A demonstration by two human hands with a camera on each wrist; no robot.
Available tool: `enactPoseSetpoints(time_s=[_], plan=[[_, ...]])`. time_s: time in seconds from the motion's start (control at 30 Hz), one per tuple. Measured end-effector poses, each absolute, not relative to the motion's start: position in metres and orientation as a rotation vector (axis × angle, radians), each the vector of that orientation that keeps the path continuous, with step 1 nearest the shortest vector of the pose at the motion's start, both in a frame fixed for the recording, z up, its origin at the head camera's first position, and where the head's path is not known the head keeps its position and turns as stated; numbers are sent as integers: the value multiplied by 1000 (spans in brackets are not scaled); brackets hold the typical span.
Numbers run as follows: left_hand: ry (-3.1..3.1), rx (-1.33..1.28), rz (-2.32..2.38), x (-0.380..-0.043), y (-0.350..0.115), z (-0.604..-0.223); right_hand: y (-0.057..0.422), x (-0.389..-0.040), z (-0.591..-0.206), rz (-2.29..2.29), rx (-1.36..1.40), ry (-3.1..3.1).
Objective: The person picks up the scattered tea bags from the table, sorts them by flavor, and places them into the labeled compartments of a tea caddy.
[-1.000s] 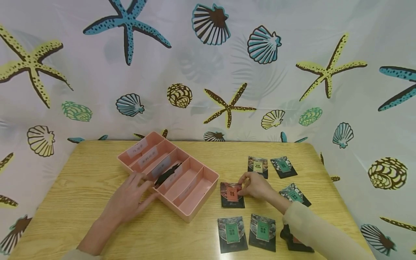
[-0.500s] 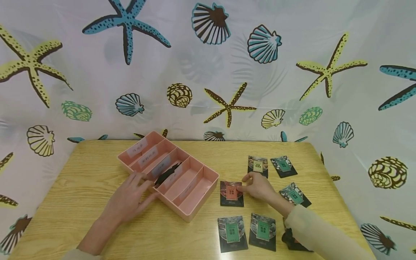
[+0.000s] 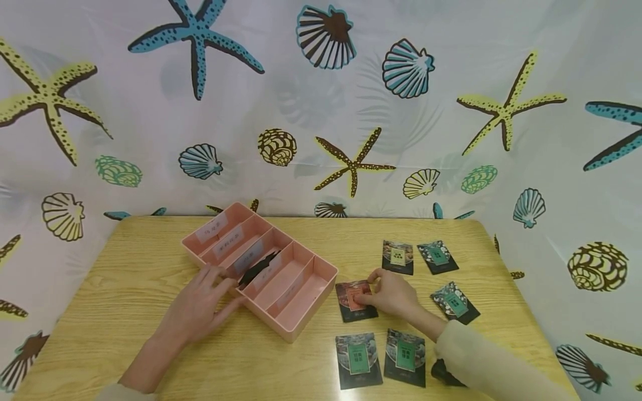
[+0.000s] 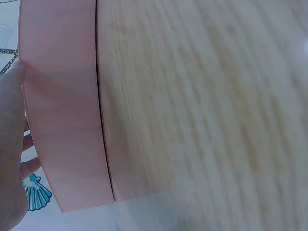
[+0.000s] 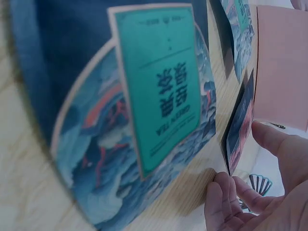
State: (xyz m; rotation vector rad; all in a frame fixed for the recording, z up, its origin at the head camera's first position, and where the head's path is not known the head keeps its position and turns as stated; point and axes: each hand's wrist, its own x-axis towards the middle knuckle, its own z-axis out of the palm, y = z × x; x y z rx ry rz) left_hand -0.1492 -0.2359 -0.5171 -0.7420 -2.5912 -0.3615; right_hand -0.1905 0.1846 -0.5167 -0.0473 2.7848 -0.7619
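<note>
My right hand (image 3: 398, 295) pinches a dark tea packet with a red label (image 3: 348, 313), thumb on its face and fingers at its far right edge. In the right wrist view this packet (image 5: 239, 130) tilts between thumb and fingertips. My left hand (image 3: 195, 303) rests with loosely bent fingers on the near rim of a pink divided box (image 3: 273, 323). In the left wrist view the thumb lies at the rim of the pink wall (image 4: 67, 120). Black packets (image 3: 258, 270) stand in the box's middle compartment; the other compartments show paper labels on their dividers.
Two green-label packets, one left (image 3: 358, 365) and one right (image 3: 405, 359), lie near the front. A yellow-label packet (image 3: 398, 263) and two green-label ones (image 3: 438, 256) lie farther back. A dark item (image 3: 443, 373) is partly under the right sleeve. A patterned curtain (image 3: 301, 111) hangs behind the table.
The red-label packet has turned slightly and shifted a little left. My right thumb has moved from its edge onto its label. The left hand and the box have stayed put.
</note>
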Motion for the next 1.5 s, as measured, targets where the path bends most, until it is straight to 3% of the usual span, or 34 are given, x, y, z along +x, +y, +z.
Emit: enactPoseSetpoints(time_s=[0.67,1.5], plan=[[-2579,-751,-363,-150,-236,-518,182,-193,-515,-771,-108,2778],[-2612,-735,-334,-149,-235,-516,204,-207,-520,-1287,-19,2428]])
